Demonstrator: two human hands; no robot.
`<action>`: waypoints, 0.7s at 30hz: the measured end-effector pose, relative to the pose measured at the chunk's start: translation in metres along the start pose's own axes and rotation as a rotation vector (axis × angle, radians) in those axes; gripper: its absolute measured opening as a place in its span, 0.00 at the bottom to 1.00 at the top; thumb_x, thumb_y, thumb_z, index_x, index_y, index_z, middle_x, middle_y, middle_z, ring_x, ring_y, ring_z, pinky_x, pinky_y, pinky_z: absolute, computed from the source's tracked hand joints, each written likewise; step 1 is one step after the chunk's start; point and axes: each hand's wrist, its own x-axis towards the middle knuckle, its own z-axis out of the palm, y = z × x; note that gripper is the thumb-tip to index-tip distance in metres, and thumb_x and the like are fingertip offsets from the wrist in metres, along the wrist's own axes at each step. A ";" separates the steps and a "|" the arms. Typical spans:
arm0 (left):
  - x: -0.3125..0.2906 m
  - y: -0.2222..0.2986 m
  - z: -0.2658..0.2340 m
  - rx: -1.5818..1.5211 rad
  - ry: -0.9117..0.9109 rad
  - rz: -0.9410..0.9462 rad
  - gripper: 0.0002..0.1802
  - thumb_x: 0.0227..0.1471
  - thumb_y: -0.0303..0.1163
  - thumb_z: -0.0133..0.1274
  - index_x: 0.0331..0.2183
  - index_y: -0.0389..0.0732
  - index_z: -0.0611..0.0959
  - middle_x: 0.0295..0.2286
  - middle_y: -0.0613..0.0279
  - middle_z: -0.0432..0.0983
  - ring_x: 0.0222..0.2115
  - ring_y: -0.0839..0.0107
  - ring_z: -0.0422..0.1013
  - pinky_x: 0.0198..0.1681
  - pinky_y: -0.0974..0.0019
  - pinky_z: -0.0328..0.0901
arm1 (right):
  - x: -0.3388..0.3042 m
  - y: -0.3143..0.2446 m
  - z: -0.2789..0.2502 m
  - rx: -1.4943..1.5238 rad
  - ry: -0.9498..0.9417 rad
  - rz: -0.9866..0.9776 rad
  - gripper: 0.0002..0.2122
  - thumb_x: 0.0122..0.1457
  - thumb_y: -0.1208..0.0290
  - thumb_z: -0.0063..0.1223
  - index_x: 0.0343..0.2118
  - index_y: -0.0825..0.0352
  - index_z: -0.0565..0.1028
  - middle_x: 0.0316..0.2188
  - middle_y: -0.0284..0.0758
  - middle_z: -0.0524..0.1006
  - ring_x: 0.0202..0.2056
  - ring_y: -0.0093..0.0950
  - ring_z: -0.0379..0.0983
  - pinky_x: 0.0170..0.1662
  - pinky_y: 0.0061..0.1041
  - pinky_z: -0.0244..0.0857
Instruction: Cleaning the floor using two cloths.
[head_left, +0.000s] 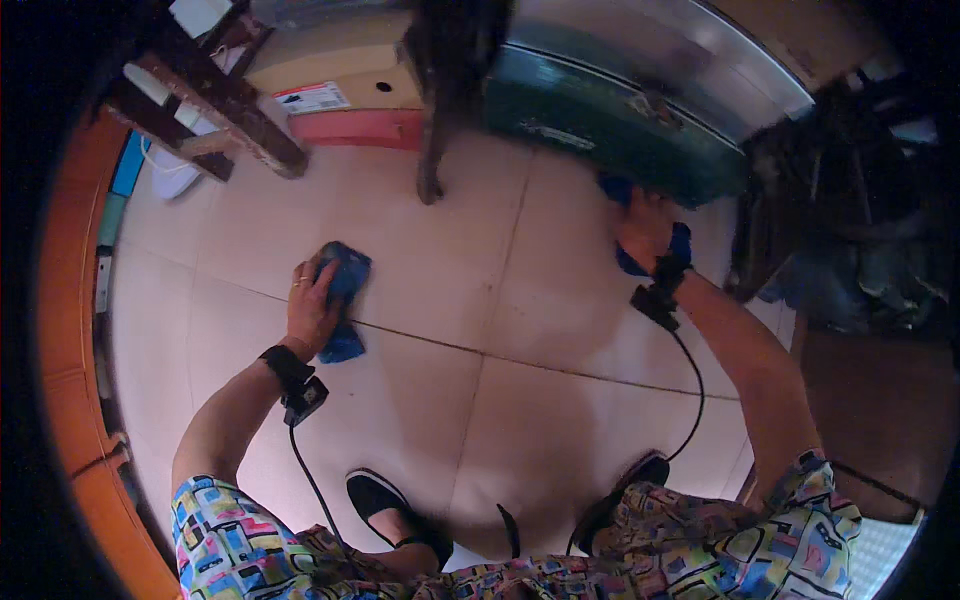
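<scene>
My left hand (312, 303) grips a crumpled blue cloth (345, 277) against the pale floor tiles, its fingers curled over the cloth's left side. Farther right, my right hand (645, 228) is on a second, darker blue cloth (681, 243), parts of which stick out on both sides of the hand. This hand is slightly blurred and lies just in front of a dark green box (600, 125). Each wrist carries a black strap with a small device and a cable.
Pale tiles (430, 400) cover the floor. Dark wooden legs (432, 150) stand ahead, near a cardboard shoebox (350, 85) with a red lower part. An orange cabinet (75, 330) lines the left; dark clutter (840, 220) fills the right. My black shoes (385, 500) are below.
</scene>
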 end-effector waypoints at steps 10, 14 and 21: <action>0.054 0.037 0.008 -0.083 0.148 0.037 0.30 0.40 0.26 0.57 0.49 0.43 0.73 0.53 0.51 0.62 0.52 0.47 0.58 0.53 0.51 0.58 | 0.014 -0.120 -0.017 0.066 0.055 -0.302 0.24 0.52 0.60 0.51 0.52 0.65 0.66 0.50 0.43 0.68 0.47 0.46 0.63 0.46 0.44 0.62; 0.090 0.054 0.022 -0.018 0.165 0.010 0.28 0.41 0.31 0.58 0.49 0.44 0.73 0.53 0.52 0.62 0.52 0.49 0.59 0.49 0.50 0.61 | 0.028 -0.169 -0.034 0.226 -0.039 -0.384 0.23 0.50 0.66 0.53 0.51 0.64 0.67 0.49 0.41 0.68 0.47 0.44 0.64 0.47 0.41 0.63; 0.082 0.046 0.022 -0.114 0.169 0.074 0.27 0.44 0.32 0.57 0.49 0.42 0.72 0.49 0.49 0.65 0.50 0.46 0.61 0.51 0.52 0.60 | -0.014 -0.145 -0.044 0.381 -0.191 -0.618 0.24 0.46 0.72 0.56 0.50 0.62 0.69 0.50 0.37 0.69 0.50 0.40 0.63 0.50 0.36 0.63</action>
